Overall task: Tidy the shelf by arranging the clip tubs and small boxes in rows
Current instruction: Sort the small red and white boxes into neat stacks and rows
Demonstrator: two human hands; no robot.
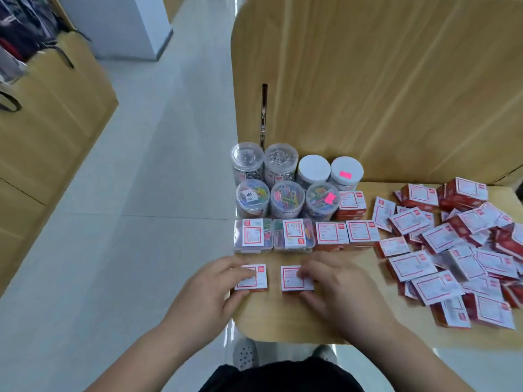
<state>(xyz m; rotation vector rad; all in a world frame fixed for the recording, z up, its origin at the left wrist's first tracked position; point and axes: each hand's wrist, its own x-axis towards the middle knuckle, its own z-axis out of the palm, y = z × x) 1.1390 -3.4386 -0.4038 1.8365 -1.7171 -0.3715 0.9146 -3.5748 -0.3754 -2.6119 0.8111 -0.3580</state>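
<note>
Gripping, left: the left box [255, 280] was pinched between fingers and thumb of the left hand [210, 287].
Gripping, right: the right box [291, 279] was pinched likewise by the right hand [339, 288].
Axis: both boxes were set side by side, left-right, with a gap between them.
Row ahead: the finished row [331, 236] was seen just beyond, and the clip tubs [287, 198] farther still.
Supply: the loose pile [452, 258] was found to the right, nearer the right hand.

Illegible label print on small boxes [331, 233]

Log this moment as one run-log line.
stage: placing front row | left hand: grips left box | right hand: grips right box | clip tubs: rowed at back | box pile: unsorted at right
</note>
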